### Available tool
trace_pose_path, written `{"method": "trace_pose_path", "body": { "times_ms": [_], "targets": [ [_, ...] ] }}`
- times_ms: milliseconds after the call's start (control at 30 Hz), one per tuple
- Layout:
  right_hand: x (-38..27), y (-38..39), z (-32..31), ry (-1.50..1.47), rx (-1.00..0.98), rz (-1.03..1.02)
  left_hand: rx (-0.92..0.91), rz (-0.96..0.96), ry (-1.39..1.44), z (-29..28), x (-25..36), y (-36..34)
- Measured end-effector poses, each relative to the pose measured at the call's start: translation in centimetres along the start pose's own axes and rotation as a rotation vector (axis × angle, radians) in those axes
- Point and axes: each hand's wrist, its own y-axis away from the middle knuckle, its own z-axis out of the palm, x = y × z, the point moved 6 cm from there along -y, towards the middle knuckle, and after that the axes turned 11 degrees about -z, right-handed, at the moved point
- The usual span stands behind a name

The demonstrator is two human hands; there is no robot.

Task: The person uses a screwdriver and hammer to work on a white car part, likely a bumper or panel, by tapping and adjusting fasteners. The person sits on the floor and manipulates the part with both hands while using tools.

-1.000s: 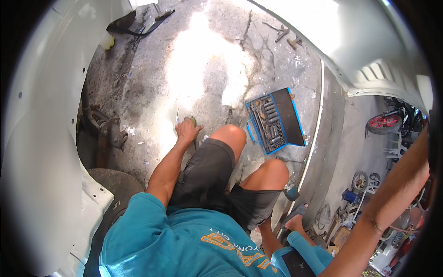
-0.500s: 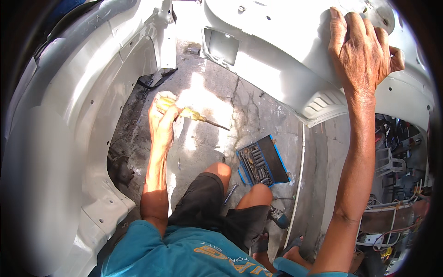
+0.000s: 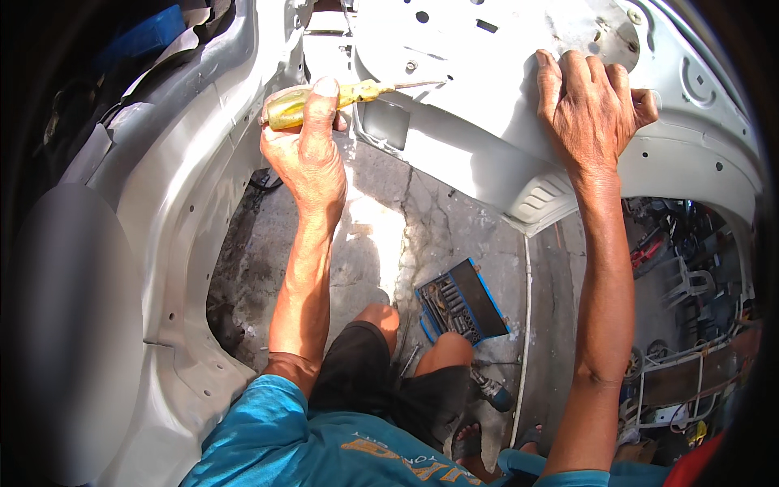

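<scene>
A screwdriver [image 3: 294,107] with a see-through yellow handle is gripped in my left hand [image 3: 312,154], thumb pressed along the handle. Its thin shaft points right, over the white car body panel [image 3: 495,89]. The tip lies close to a small hole in that panel; whether it touches I cannot tell. My right hand [image 3: 592,114] rests on the same panel farther right, back upward, fingers apart and slightly bent, holding no tool. Just beyond its fingertips is a bare, greyish round patch with holes.
A socket set in an opened blue case [image 3: 462,300] lies on the concrete floor, with a power drill [image 3: 492,390] nearer me. White bodywork [image 3: 187,211] curves along my left. At the right are a white plastic chair [image 3: 686,276] and a metal rack [image 3: 673,390].
My left hand has raised the screwdriver from above the floor up to the white panel. The view has shifted; my right hand stays on the panel.
</scene>
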Motion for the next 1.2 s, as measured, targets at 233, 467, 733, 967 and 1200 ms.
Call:
{"method": "trace_pose_path", "body": {
  "times_ms": [233,467,733,967,1200],
  "targets": [
    [0.3,0.4,0.6,-0.032,0.02,0.019,-0.035,-0.018,-0.005,1.3,0.1,-0.7],
    [0.2,0.3,0.3,-0.05,0.024,0.056,-0.17,0.229,-0.255,3.9,3.6,2.8],
    [0.2,0.1,0.0,-0.045,-0.001,0.088,-0.255,0.013,-0.519,5.0,6.0,2.0],
    [-0.4,-0.4,-0.4,-0.094,-0.035,0.151,-0.352,0.762,-0.658,5.6,4.0,7.4],
    [-0.2,-0.3,-0.3,-0.098,-0.038,0.185,-0.23,0.844,-0.599,6.6,1.9,9.7]
  ]
}}
